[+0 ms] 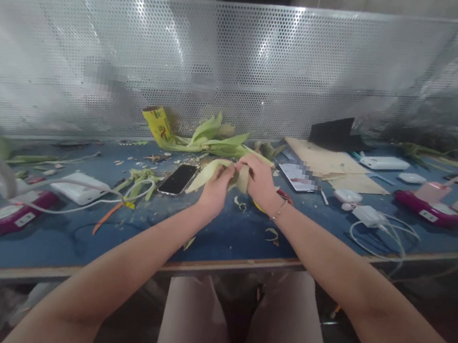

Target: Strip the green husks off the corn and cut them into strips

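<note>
Over the blue tabletop (228, 234), my left hand (216, 188) pinches a pale green corn husk (207, 174). My right hand (258, 180), fingers bent together, grips the same husk close beside it, and the fingertips of both hands meet. Part of the husk hangs between the hands; the rest is covered by the fingers. Just behind them lies a pile of green corn husks (206, 137) with a bit of yellow cob showing. A black-screened phone (178, 179) rests left of my left hand. Something yellow and red is partly hidden under my right wrist.
A perforated metal panel (184, 68) bounds the table's back. A yellow wrapper tube (159, 125) leans near it. Purple power strips (16, 212) with white cables sit at both sides. Brown paper sheets (324, 158), a printed card (298, 177) and plant scraps are scattered about.
</note>
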A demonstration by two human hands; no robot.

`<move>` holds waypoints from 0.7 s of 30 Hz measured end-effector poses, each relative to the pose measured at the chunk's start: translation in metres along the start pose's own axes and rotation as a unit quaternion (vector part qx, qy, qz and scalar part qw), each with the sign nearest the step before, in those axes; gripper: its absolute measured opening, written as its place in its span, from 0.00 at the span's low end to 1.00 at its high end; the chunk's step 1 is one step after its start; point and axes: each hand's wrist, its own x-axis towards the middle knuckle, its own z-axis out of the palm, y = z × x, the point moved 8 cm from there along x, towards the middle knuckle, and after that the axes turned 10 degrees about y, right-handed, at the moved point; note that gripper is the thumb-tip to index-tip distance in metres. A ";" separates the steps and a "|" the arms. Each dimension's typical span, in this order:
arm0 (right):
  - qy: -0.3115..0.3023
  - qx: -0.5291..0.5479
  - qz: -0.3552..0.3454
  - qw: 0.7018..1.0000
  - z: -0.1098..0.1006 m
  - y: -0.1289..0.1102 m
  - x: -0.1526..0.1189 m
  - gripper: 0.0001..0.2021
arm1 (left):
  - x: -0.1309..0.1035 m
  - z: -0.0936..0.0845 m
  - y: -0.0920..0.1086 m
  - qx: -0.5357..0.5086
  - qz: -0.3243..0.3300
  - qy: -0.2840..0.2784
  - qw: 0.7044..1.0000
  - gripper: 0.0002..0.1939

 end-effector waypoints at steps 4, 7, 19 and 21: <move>0.002 -0.006 -0.007 1.000 0.007 -0.005 -0.005 0.06 | 0.000 -0.003 0.005 -0.030 0.036 0.018 0.999 0.10; -0.004 -0.007 -0.003 1.000 0.012 -0.010 -0.009 0.06 | -0.003 -0.009 0.011 0.029 0.096 0.056 0.993 0.11; -0.014 0.013 0.058 0.998 0.015 -0.011 -0.011 0.11 | -0.009 -0.020 0.026 0.089 0.160 0.143 0.973 0.15; -0.013 0.046 0.082 0.995 0.014 -0.008 -0.011 0.12 | -0.006 -0.017 0.022 0.042 0.144 0.116 0.982 0.14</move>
